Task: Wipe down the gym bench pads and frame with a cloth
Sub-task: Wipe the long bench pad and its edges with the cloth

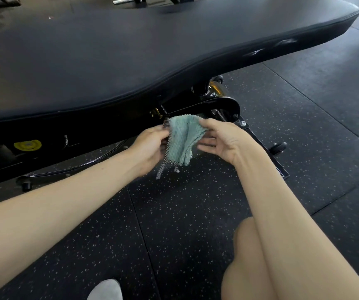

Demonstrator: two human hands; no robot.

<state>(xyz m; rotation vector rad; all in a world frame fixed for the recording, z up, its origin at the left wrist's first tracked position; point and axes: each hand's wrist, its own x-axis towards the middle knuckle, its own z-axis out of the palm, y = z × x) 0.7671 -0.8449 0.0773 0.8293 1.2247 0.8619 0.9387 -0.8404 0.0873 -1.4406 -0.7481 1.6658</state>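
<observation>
Head view, looking down along two bare forearms toward the near edge of a gym bench. Holds a small teal waffle-textured cloth with a grey checked backing (181, 140) between both hands, in the air just in front of the frame and below the pad edge; cannot tell whether touching either. Grips the cloth's left edge with the left hand (150, 144), fingers curled inward round the fabric. Pinches the upper right edge with the right hand (222, 139), thumb on top, remaining fingers stretched loosely leftward beneath. Hangs bunched and creased between the two grips, one grey checked corner trailing down toward the floor.

Across the upper half, a long black padded vinyl bench pad (131, 50), seam along its near edge, glare at the right end. Beneath it, a glossy black metal frame (219, 103) curving just behind the cloth, bolts at its right end, a gold-coloured part (215, 88) above. Farther left on the frame, a round yellow plastic knob (27, 145). Near the right hand, a small black roller (279, 147). Underneath, black rubber floor tiles with pale specks (174, 224). At lower right, a bare knee (245, 245); at the bottom edge, a pale grey shoe toe (106, 290). At the top edge, a chrome bar (123, 0), partly cut off.
</observation>
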